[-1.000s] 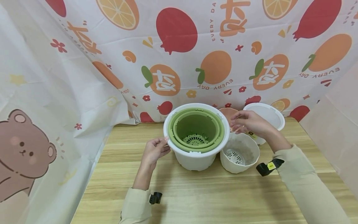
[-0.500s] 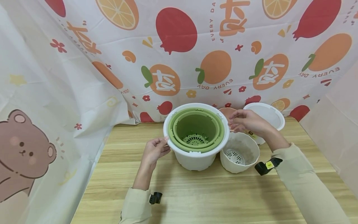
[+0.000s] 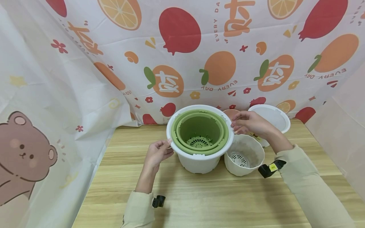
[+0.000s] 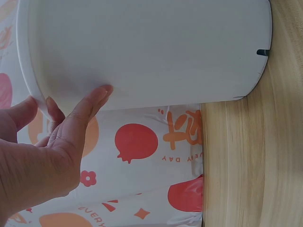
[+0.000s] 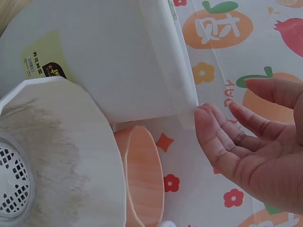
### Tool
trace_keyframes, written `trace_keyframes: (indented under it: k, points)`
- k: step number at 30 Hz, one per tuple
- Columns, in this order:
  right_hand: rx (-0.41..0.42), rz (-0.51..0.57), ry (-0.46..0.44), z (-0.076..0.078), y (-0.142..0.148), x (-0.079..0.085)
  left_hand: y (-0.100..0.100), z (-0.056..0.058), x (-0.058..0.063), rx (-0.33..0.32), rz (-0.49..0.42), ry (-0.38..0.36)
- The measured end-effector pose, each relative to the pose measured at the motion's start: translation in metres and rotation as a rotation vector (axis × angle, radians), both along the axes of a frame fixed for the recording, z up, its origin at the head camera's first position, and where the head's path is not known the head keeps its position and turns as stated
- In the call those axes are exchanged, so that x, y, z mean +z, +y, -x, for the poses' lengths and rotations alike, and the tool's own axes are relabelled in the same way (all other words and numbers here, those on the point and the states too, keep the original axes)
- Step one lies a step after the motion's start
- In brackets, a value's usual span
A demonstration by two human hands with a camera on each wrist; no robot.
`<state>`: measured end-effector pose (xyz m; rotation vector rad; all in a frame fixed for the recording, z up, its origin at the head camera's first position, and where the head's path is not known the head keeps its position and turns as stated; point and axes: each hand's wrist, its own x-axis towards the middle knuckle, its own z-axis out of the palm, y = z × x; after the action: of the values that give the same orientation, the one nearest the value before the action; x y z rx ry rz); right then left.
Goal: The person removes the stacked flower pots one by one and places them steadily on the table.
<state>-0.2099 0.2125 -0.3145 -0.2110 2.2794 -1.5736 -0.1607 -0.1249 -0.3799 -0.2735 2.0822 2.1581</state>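
Observation:
A large white flower pot (image 3: pixel 196 164) stands on the table, with an outer green pot (image 3: pixel 174 131) and a smaller green pot (image 3: pixel 198 128) nested inside it. My left hand (image 3: pixel 156 154) pinches the left side of its rim; the thumb is at the rim, and one finger lies along the pot wall in the left wrist view. At the opposite side is my right hand (image 3: pixel 252 124), its fingertips touching the rim. Thumb and fingers of that hand (image 5: pixel 255 146) are apart in the right wrist view.
A cream pot (image 3: pixel 245 155) with a perforated bottom stands to the right of the white pot. Behind it are an orange pot (image 5: pixel 147 175) and another white pot (image 3: pixel 272 115). A fruit-print cloth (image 3: pixel 182 76) hangs behind the wooden table (image 3: pixel 199 202).
My right hand has moved slightly left, from beside the white flower pot to its rim. The left hand and the pots have stayed in place.

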Motion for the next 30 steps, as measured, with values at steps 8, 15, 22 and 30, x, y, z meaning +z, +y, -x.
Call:
trace_keyframes:
  k: [8,15,22,30]
  points:
    - [0.003,0.009,-0.002,0.0015,-0.0032,0.0013,-0.0004,-0.0002,-0.0001,-0.001,-0.003,0.002]
    - [0.005,0.020,-0.002,0.0028,-0.0051,0.0021,-0.0005,-0.0001,-0.0002,-0.001,-0.005,0.002]
    - [-0.007,0.004,-0.002,0.0042,-0.0066,0.0029,-0.0001,0.0000,0.0006,-0.001,-0.006,0.006]
    - [0.004,-0.018,0.008,0.0055,-0.0076,0.0048,-0.0003,-0.0001,0.0011,-0.003,-0.008,0.000]
